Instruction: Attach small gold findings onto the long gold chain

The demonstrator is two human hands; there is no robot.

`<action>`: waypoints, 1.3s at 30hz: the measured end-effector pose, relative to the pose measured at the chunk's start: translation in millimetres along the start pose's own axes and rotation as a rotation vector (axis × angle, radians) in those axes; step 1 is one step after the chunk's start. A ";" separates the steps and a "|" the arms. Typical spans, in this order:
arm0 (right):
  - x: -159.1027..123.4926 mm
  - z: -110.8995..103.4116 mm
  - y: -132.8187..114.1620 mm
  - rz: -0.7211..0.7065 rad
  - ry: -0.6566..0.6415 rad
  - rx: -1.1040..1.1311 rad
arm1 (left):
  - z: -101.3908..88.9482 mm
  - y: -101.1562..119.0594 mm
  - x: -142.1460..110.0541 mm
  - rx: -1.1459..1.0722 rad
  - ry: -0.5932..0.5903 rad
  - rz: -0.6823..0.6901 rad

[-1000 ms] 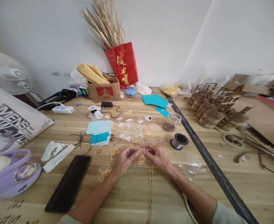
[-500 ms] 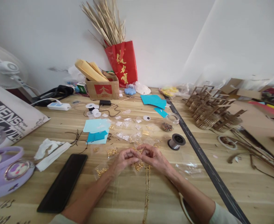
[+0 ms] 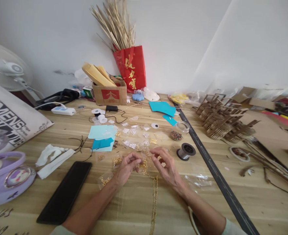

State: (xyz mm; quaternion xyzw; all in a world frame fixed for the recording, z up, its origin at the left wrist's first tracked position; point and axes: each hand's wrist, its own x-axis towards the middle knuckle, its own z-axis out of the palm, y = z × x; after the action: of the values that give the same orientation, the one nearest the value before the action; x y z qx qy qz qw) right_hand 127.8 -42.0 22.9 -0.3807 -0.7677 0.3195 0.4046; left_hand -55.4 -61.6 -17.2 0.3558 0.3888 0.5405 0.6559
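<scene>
My left hand (image 3: 125, 168) and my right hand (image 3: 165, 165) rest on the wooden table (image 3: 232, 202), a little apart. Both pinch a small clear bag of gold beads (image 3: 143, 164) that lies between them. The left fingers are curled on its left edge. The right hand's thumb and forefinger grip its right edge, the other fingers half spread. A gold chain (image 3: 154, 199) runs from under the bag toward me. More small bags of gold and silver bits (image 3: 136, 135) lie just beyond the hands.
A black phone (image 3: 65, 191) lies at my left, a purple bowl (image 3: 7, 181) farther left. A wire spool (image 3: 186, 151) and bead jar (image 3: 177, 133) sit right of the hands. Turquoise paper (image 3: 102, 137), a cardboard box (image 3: 109, 93), red bag (image 3: 130, 68), laser-cut wooden pieces (image 3: 222, 119).
My hands were touching over the bag; now they have drawn apart, the right hand moving right and its fingers loosening. The view has shifted slightly.
</scene>
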 end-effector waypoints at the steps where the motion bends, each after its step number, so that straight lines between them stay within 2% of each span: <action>1: -1.0 1.2 -0.2 -0.051 -0.023 -0.034 | -0.1 -0.3 0.1 -0.016 0.005 0.005; 4: -3.1 4.8 0.0 -0.172 -0.096 -0.111 | 0.0 -1.3 0.6 -0.045 0.011 0.033; 7: -3.8 7.0 1.7 -0.230 -0.065 -0.165 | 0.1 -2.6 1.5 -0.058 0.002 0.063; 14: -3.8 9.4 8.5 -0.199 -0.067 -0.120 | -2.3 -7.6 2.3 -0.022 -0.031 0.099; 20: -2.3 5.5 3.2 -0.205 -0.026 -0.121 | -0.5 -1.9 0.1 0.176 -0.051 0.140; 24: -2.1 3.2 -1.2 -0.234 -0.042 -0.148 | 1.1 8.3 -1.4 0.384 0.006 0.227; 29: -0.5 0.7 -0.7 -0.265 -0.016 -0.166 | 3.5 22.5 -2.9 0.610 -0.013 0.277; 33: 2.3 -5.5 -0.9 -0.223 -0.044 -0.172 | 5.3 42.2 -3.5 0.752 0.001 0.304; 36: 3.9 -11.3 0.1 -0.158 -0.114 -0.211 | 2.0 63.8 -1.9 0.823 -0.015 0.264; 39: 4.9 -15.9 0.8 -0.131 -0.158 -0.275 | -10.1 83.9 4.1 0.835 -0.012 0.218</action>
State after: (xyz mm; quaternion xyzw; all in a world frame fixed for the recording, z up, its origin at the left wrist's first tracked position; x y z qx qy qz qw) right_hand 140.0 -34.5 31.6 -0.3553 -0.8567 0.2135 0.3071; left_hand -100.3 -43.5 52.3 0.6328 0.5304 0.4008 0.3970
